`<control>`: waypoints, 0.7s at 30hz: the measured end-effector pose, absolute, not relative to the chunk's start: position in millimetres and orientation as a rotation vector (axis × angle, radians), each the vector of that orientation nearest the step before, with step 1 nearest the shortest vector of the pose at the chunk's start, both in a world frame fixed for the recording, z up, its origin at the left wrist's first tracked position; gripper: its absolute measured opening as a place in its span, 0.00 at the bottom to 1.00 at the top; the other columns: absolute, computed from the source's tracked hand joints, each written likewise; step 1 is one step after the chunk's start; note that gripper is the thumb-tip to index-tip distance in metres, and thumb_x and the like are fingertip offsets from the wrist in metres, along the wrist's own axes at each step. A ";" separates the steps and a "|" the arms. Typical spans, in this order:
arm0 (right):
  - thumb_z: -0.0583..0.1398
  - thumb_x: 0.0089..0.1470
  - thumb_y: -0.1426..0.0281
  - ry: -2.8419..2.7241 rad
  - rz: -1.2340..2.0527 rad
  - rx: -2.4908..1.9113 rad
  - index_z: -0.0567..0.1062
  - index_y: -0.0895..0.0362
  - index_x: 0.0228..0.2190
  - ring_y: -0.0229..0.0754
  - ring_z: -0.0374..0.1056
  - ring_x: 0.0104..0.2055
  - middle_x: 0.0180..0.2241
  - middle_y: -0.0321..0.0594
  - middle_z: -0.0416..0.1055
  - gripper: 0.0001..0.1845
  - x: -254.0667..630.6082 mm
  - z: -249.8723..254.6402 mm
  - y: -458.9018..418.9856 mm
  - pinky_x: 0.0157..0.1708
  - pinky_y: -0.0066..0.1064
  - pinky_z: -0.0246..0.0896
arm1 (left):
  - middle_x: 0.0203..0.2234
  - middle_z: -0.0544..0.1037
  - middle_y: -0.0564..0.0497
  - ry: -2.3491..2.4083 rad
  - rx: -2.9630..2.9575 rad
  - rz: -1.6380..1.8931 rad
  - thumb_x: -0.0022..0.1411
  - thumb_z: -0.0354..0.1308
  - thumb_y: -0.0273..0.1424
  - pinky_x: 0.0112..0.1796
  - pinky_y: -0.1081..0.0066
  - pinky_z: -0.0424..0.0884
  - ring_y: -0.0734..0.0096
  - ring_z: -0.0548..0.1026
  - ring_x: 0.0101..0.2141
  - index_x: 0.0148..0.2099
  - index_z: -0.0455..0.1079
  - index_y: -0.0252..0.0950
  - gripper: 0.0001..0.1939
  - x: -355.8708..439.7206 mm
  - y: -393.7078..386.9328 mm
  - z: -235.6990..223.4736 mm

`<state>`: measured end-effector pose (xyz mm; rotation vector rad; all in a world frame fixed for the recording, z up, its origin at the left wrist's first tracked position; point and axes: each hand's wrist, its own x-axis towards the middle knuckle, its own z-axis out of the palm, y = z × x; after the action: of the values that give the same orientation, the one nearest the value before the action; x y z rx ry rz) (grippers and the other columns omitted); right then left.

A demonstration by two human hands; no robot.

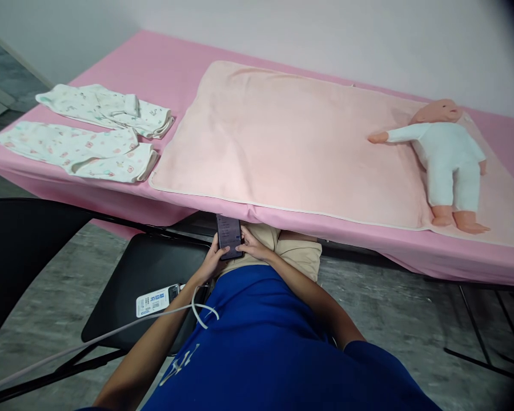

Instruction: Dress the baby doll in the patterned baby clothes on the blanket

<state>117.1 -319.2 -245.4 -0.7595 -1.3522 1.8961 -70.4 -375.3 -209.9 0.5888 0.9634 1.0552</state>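
A dark smartphone with a lit screen is held upright over my lap, just below the table's front edge. My left hand grips its left side, the thumb lying on the lower screen. On the other side my right hand is closed around the phone, its thumb over the lower right corner. On the table, a baby doll in a white bodysuit lies on its back at the right end of a pale pink blanket. Two folded patterned baby garments, one behind the other, rest at the left.
A pink cloth covers the table, which stands against a white wall. Beside my left arm is a black folding chair bearing a white power bank. A white cable runs across my left forearm.
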 end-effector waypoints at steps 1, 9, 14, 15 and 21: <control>0.70 0.53 0.67 -1.357 1.897 -0.765 0.59 0.50 0.72 0.46 0.71 0.54 0.56 0.43 0.74 0.49 117.4 -244.6 -319.3 0.47 0.31 0.70 | 0.62 0.81 0.43 0.930 0.566 1.064 0.60 0.73 0.34 0.62 0.49 0.75 0.47 0.80 0.60 0.80 0.55 0.47 0.51 -71.0 -375.4 -209.7; 0.69 0.52 0.66 -1.379 1.918 -0.801 0.57 0.52 0.72 0.47 0.69 0.55 0.57 0.46 0.72 0.51 118.1 -239.5 -320.5 0.44 0.30 0.68 | 0.62 0.81 0.45 0.772 0.440 1.080 0.60 0.66 0.35 0.63 0.47 0.74 0.46 0.79 0.60 0.77 0.61 0.46 0.44 -74.0 -373.5 -208.9; 0.70 0.52 0.66 -1.364 1.929 -0.813 0.58 0.50 0.72 0.45 0.69 0.53 0.57 0.45 0.71 0.51 117.1 -238.5 -319.9 0.41 0.28 0.67 | 0.61 0.81 0.46 0.879 0.434 1.075 0.64 0.69 0.38 0.63 0.48 0.74 0.50 0.80 0.60 0.77 0.59 0.49 0.43 -71.5 -371.3 -212.5; 0.70 0.52 0.66 -1.360 1.934 -0.812 0.58 0.50 0.72 0.44 0.69 0.52 0.57 0.45 0.71 0.51 117.0 -238.6 -319.9 0.41 0.28 0.67 | 0.60 0.81 0.46 0.889 0.433 1.077 0.65 0.70 0.39 0.63 0.48 0.74 0.51 0.80 0.60 0.78 0.58 0.49 0.43 -70.9 -371.3 -212.2; 0.72 0.51 0.67 -1.373 1.950 -0.816 0.59 0.51 0.72 0.41 0.69 0.44 0.53 0.43 0.74 0.52 118.4 -234.3 -322.0 0.40 0.28 0.68 | 0.64 0.79 0.41 0.763 0.445 1.105 0.69 0.67 0.47 0.64 0.47 0.74 0.48 0.80 0.61 0.77 0.60 0.44 0.41 -69.4 -374.1 -207.8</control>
<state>118.4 -322.0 -234.3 -0.8161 -1.3733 1.9497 -69.4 -374.1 -207.8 0.4453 0.7634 1.1053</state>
